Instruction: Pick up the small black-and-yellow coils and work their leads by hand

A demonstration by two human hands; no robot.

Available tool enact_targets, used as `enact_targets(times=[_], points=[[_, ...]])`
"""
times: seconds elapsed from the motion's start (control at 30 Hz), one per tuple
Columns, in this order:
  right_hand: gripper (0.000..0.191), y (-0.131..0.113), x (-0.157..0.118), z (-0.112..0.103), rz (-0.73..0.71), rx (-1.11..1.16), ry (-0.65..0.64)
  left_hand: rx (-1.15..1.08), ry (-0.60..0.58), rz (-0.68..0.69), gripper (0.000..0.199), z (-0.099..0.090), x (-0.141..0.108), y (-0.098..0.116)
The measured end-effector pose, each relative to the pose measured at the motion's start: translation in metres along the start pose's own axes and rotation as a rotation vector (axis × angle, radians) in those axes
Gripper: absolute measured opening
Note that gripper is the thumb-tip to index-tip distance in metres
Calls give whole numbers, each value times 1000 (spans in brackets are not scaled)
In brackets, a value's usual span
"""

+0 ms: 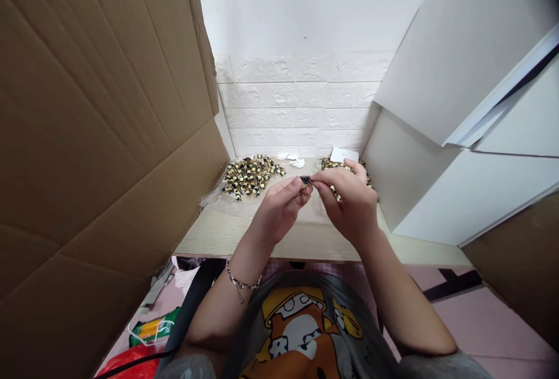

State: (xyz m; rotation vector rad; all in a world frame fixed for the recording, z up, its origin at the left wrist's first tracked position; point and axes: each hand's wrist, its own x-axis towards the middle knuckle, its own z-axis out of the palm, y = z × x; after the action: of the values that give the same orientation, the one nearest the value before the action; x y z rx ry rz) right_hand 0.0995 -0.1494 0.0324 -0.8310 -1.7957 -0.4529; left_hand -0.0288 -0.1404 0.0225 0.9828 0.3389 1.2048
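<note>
Between thumb and fingers, my left hand grips a small wire-wound transformer with a black pinned base. My right hand is closed in a pinch at the right end of that same part, where thin copper-coloured wire seems to show. Its fingertips hide exactly what they pinch. To the left lies a loose heap of similar yellow-and-black transformers. A second pile of transformers sits behind my right hand, partly covered by it.
A white card rests on the right pile. White scraps lie at the back by the brick-patterned wall. Tall cardboard bounds the left side, white panels the right. The pale tabletop ends just before my body.
</note>
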Motion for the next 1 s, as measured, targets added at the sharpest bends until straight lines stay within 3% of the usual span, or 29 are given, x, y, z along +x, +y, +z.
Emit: enact_targets(times=[0.5, 0.8, 1.0], points=[[10, 2, 0, 0, -58, 13, 23, 114, -45, 76, 13, -2, 1, 3], [8, 1, -4, 6, -21, -119, 98, -107, 58, -110, 17, 0, 2, -3], [6, 1, -3, 6, -13, -183, 138, -115, 47, -92, 15, -3, 3, -4]])
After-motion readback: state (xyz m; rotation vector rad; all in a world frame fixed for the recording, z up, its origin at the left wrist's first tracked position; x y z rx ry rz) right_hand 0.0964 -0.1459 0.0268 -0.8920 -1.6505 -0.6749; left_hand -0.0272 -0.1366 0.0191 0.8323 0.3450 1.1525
